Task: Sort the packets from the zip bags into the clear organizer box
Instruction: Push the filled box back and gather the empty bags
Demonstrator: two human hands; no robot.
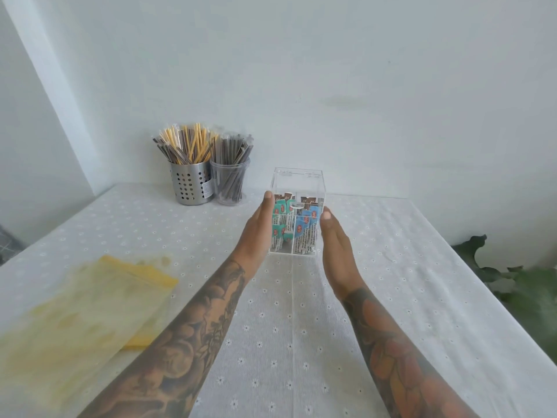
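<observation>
1. We are pressing the straight fingers of our left hand and right hand against the box sides.
2. It is standing upright on the table.
3. It is holding teal packets left, blue packets right.

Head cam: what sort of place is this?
Probably a home or small café drinks corner, not a lab: a table under a flowered cloth against a plain white wall, a metal holder and clear cup of wrapped sticks, and a clear organizer box of packets.

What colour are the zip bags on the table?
Zip bags: translucent yellow, in the head view.
</observation>
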